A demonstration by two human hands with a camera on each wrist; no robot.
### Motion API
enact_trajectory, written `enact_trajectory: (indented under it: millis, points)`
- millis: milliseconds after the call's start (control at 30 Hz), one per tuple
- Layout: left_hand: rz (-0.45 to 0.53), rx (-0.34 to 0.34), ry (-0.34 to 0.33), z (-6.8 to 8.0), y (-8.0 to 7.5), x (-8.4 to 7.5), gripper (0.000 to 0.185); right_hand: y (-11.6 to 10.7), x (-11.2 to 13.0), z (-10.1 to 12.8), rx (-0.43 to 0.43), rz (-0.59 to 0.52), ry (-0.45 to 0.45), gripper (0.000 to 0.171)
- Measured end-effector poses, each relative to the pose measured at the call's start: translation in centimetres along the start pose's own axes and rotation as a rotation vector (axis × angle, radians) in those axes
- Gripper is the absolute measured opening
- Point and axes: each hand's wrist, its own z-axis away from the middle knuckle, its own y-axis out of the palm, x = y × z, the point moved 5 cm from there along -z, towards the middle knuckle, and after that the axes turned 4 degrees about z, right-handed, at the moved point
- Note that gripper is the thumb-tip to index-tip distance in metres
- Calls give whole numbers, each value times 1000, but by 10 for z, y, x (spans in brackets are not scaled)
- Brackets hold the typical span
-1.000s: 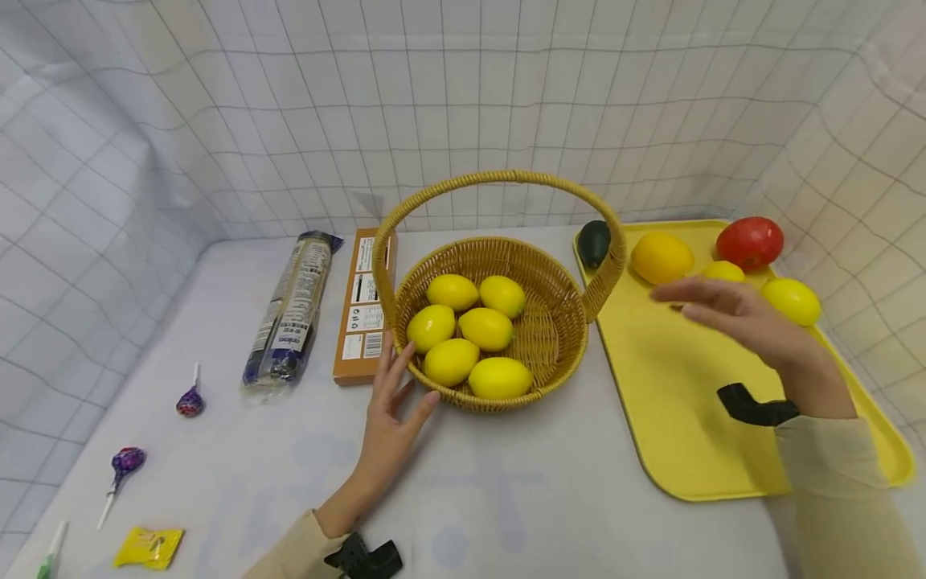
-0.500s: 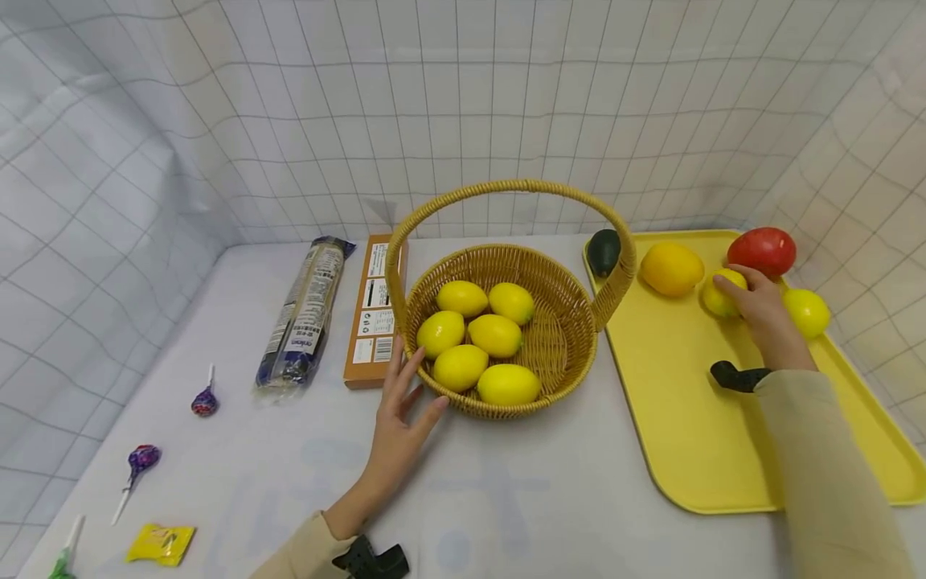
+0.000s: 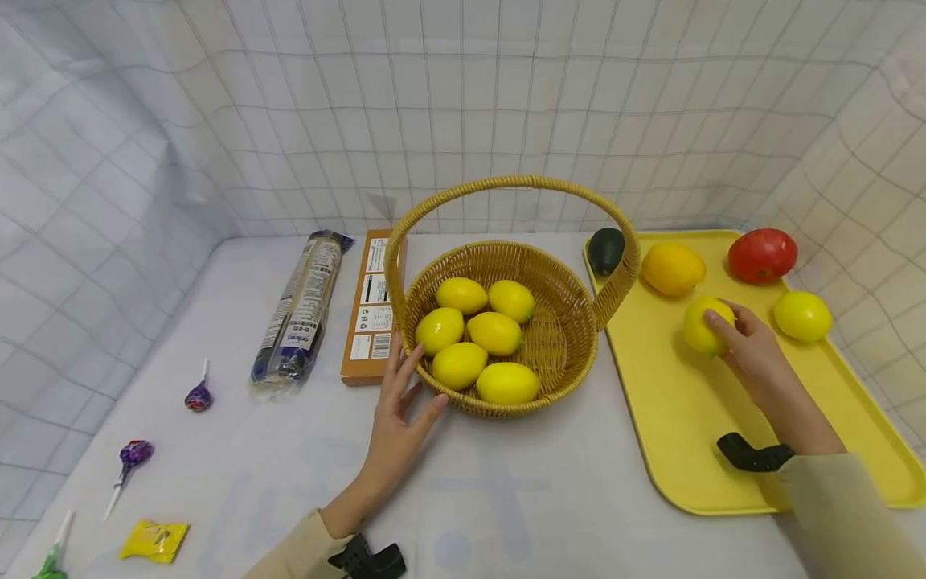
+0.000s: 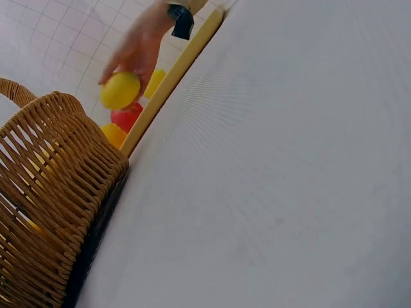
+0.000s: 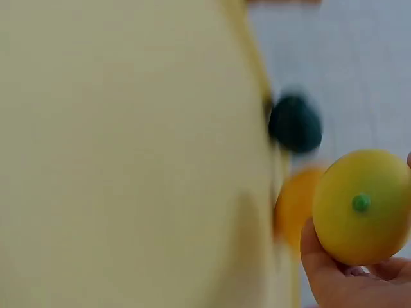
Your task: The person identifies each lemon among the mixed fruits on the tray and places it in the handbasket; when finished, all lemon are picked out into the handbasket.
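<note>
On the white table inside the tiled cloth walls, my right hand grips a small yellow lemon over the yellow plastic tray, right of the woven wicker basket, which my spread left hand touches at its near-left side.

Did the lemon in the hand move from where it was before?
Yes. The lemon gripped by the right hand has come away from the red fruit, toward the tray's near side and the basket.

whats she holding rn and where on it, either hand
The right hand grips a lemon by its side, fingers over the top and thumb beneath. The left hand holds nothing; its straight fingers touch the basket.
</note>
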Motion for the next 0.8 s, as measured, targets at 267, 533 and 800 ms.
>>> enact_trajectory:
  millis: [267,533,800]
  points:
    - [-2,10,-18,-1,-1,0,64,122,42,51,398,-193,-175,34]
    - [12,3,-38,4,-1,3,64,200,55,35,329,-493,54,53]
    - [9,6,-15,1,-1,1,64,215,54,16,176,-470,125,49]
